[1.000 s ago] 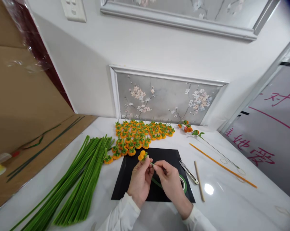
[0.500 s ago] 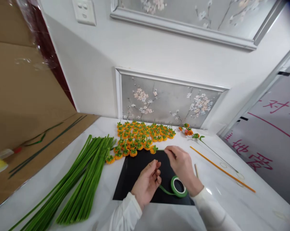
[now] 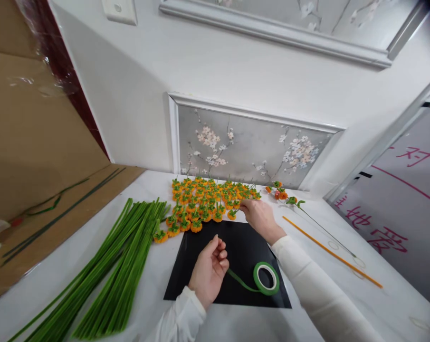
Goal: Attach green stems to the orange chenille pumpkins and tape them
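Several small orange flowers with green tops [image 3: 196, 225] are clustered on the white table below the framed panel. My right hand [image 3: 260, 216] is at the cluster's right edge, fingertips pinched at the thin stem of an orange flower [image 3: 232, 214]. Over the black mat [image 3: 240, 247], my left hand [image 3: 210, 270] is curled, palm turned inward. The loose end of the green tape [image 3: 243, 284] runs up to its fingers; whether they grip it is hard to tell. The tape roll [image 3: 266, 279] lies on the mat's right part.
Long green stems [image 3: 124, 266] are piled at the left. An orange stick [image 3: 332, 251] and a flower on a thin stem [image 3: 291, 201] lie at the right. Behind stands the wall with a framed panel [image 3: 250, 142]; cardboard [image 3: 40, 123] is at far left.
My right hand has moved forward to the flowers, and its fingers have reached the one at the cluster's edge. My left hand has shifted slightly left. The view has tilted down a little.
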A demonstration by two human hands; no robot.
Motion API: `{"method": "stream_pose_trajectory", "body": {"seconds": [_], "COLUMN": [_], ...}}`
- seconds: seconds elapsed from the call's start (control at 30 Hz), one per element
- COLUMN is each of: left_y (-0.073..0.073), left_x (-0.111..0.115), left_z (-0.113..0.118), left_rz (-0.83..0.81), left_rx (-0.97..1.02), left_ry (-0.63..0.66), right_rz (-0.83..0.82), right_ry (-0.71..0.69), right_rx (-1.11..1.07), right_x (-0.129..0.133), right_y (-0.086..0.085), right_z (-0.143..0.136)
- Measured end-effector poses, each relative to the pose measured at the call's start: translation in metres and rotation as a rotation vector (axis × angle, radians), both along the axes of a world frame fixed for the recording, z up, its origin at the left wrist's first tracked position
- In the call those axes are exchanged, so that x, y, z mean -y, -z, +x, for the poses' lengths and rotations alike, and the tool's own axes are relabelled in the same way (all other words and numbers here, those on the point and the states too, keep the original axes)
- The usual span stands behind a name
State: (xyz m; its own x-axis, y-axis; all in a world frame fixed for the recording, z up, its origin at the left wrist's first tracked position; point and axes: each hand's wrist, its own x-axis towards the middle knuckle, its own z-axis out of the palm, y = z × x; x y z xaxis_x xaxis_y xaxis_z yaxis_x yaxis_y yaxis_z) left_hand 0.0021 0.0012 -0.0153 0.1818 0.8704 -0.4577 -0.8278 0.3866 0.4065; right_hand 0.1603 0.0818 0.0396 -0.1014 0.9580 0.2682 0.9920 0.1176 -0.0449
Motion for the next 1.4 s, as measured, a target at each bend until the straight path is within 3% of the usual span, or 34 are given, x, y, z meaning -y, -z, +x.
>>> {"method": "stream_pose_trajectory", "body": {"seconds": [0.3, 0.73, 1.07, 1.4], "left_y": [0.002, 0.002, 0.003, 0.001], "left_x": [0.001, 0.002, 0.004, 0.003], "left_z": [0.002, 0.003, 0.004, 0.003], "left_rz": [0.005, 0.004, 0.008, 0.003], "left_rx": [-0.003, -0.021, -0.014, -0.028], "left_ry": [0.001, 0.004, 0.01, -0.027], "right_rz": [-0.047, -0.093, -0.08, 0.027], "right_ry": [-0.036, 0.008, -0.025, -0.155], "right_rx": [0.099, 0.164, 0.115, -0.002], "right_x": [-0.015, -0.032, -0.03, -0.013], "right_y": [0.004, -0.001, 0.003, -0.007], "right_z": [-0.026, -0.021, -0.023, -0.045]}}
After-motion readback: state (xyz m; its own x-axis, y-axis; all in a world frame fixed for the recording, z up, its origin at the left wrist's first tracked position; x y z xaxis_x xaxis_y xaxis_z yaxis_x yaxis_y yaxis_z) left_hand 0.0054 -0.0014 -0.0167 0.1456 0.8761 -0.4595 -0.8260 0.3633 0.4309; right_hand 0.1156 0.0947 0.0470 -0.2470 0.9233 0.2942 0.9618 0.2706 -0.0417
